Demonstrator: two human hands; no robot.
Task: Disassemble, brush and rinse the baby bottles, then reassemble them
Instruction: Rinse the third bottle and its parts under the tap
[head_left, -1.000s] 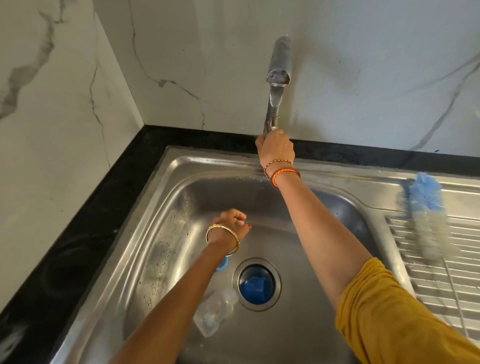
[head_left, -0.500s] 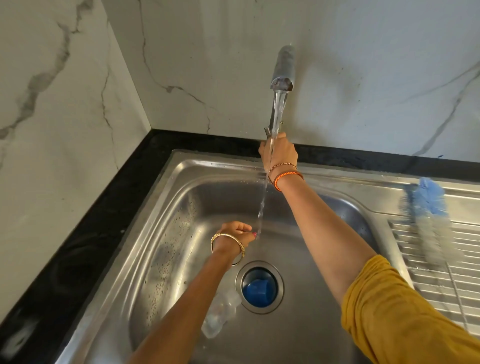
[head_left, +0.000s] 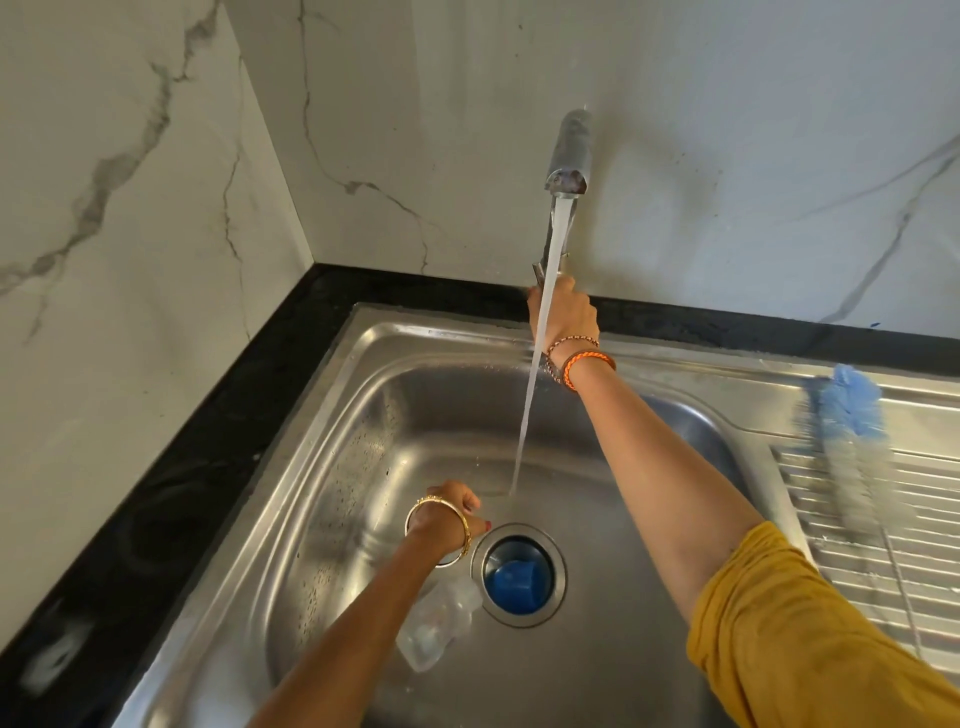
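At the sink's back edge, the right hand (head_left: 563, 314) is curled round the base of the tap (head_left: 570, 150), its wrist wearing orange and beaded bands. Water (head_left: 535, 353) runs from the spout in one stream and lands on the basin floor just behind the drain (head_left: 518, 574).

Down in the basin, the left hand (head_left: 451, 512) sits just left of where the stream lands, fingers curled under; whether it holds anything cannot be told, since the back of the hand hides what lies beneath. A gold bangle (head_left: 441, 525) rings that wrist.

A clear bottle (head_left: 436, 623) lies on its side on the floor of the sink (head_left: 322, 493), just left of the drain and partly under the left forearm. A blue cap (head_left: 514, 579) sits in the drain opening.

On the ribbed drainboard at the sink's right edge lies a brush (head_left: 852, 457), its blue tip toward the back and its wire handle running toward the front. A yellow sleeve (head_left: 789, 639) covers the right upper arm.
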